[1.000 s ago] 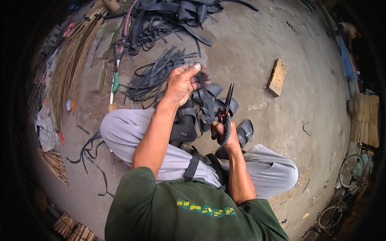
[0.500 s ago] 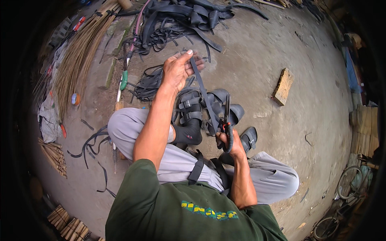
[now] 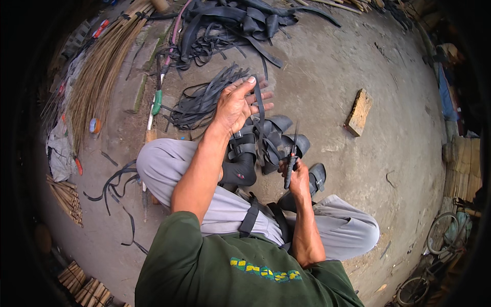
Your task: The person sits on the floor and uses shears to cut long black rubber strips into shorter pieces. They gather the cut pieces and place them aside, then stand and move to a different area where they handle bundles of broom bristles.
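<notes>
While the person sits on the concrete floor [image 3: 327, 77] with knees spread, both hands work just above centre frame.

Left hand [image 3: 236, 105]: raised, centre and slightly up; fingers curled round a black rubber strip [image 3: 260, 123], thumb side pinching it, fingertips fanned toward the right.

Black rubber strip: runs taut from the left hand straight down to the stack below it.

Right hand [image 3: 298, 176]: centre, lower than the left; fingers wrapped tight on the handle of a dark blade tool [image 3: 291, 158], whose tip points up.

Stack of black rubber pieces [image 3: 255, 148]: between the knees, centre frame, just left of the right hand; curved flat pieces overlap on it.

Loose black strips [image 3: 204, 100]: a heap lying on the floor, touching nothing in the hands, upper left of the left hand.

Larger rubber pile [image 3: 230, 25]: top centre.

Wooden block [image 3: 358, 111]: right of centre, well apart from the hands.

Bundle of thin sticks [image 3: 102, 77]: upper left.
</notes>
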A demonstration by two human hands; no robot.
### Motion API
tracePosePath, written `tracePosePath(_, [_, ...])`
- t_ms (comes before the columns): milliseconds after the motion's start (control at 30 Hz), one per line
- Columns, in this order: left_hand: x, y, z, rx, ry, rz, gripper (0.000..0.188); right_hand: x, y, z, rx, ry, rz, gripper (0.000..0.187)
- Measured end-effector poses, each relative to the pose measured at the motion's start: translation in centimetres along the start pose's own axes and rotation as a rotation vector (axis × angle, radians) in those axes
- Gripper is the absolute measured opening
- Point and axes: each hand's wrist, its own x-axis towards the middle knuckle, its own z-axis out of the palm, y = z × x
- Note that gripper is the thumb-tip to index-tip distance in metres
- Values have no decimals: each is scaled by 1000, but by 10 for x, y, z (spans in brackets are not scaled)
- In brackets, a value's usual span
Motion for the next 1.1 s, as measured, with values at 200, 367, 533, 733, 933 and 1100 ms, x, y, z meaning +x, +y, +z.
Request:
tracePosePath(200, [-13, -21, 18, 80, -40, -109, 39, 11, -69, 12, 157, 121, -184, 19])
tracePosePath(367, [-27, -36, 30, 132, -77, -207, 37, 27, -99, 28, 201, 73, -200, 12])
tracePosePath(533, [-23, -31, 25, 110, -38, -126, 36, 18, -81, 18, 53, -17, -199, 14])
tracePosePath(733, [-7, -13, 14, 5, -16, -40, 32, -8, -46, 6, 193, -120, 41, 10])
tracePosePath(933, [-1, -3, 10, -35, 31, 48, 39, -13, -38, 0, 240, -188, 35, 11])
tracePosePath(1100, [1, -7, 3, -14, 63, 124, 46, -15, -40, -4, 246, -240, 29, 12])
